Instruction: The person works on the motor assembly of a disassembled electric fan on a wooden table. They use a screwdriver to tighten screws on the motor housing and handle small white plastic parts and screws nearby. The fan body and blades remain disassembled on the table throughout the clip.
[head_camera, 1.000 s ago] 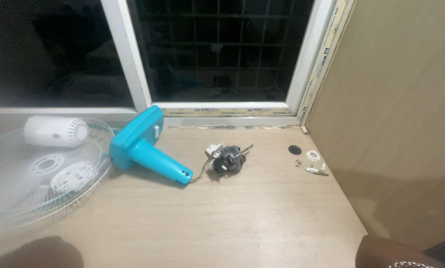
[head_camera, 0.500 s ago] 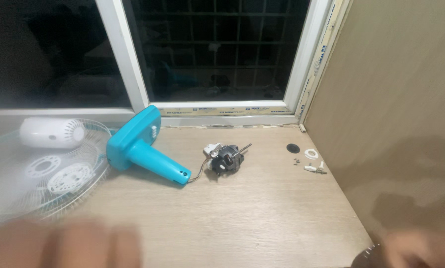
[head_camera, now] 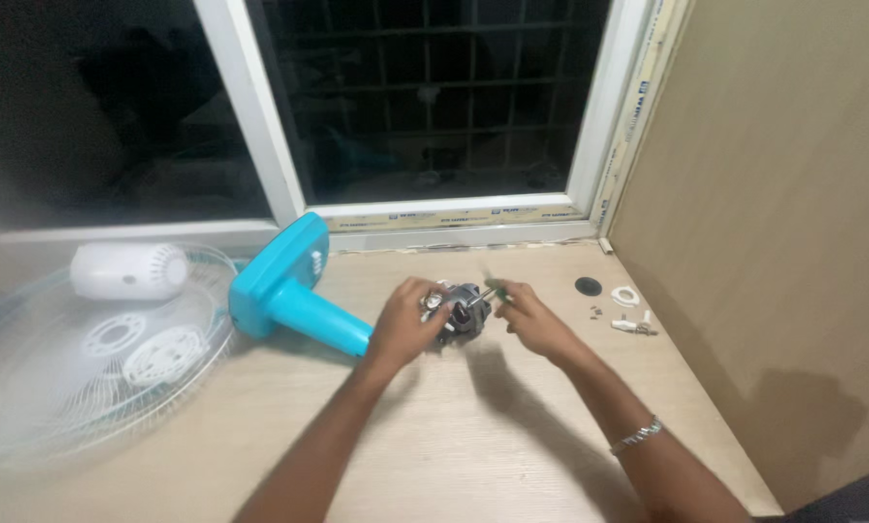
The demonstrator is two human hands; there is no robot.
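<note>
**Both hands on the fan motor, mid-table**

Here, nearest me, my two forearms run up from the bottom edge and converge toward the middle of the wooden table (head_camera: 260, 455). The right wrist carries a thin metal bracelet (head_camera: 638, 436).

My left hand (head_camera: 403, 324) is curled around the left side of the small dark fan motor (head_camera: 462, 315), fingers clamped on its body, thumb side up. The motor sits at the table's centre, held just above or on the surface; I cannot tell which. My right hand (head_camera: 531, 320) comes in from the right, fingers pinched together on a slim green-tipped tool (head_camera: 496, 287) at the motor's upper right. The hold is blurred, but the fingers are closed on it.

Just left of the motor lies the blue fan stand (head_camera: 284, 291), tipped on its side, neck pointing at my left hand and base toward the window.

Further left, a white wire fan guard (head_camera: 66, 387) lies flat at the table edge, with two white round discs on it. Beyond it, a white rounded motor cover (head_camera: 129, 271) lies on its side.

To the right, near the brown side panel (head_camera: 793, 194), sit a black round cap (head_camera: 588, 286), a white ring (head_camera: 625, 296) and a few tiny white parts, well apart from the motor.

Farthest back: a white window frame (head_camera: 250, 126) with dark glass and grille. A pale yellow strip label runs along the bottom rail, another up the right frame; print too small to read.
</note>
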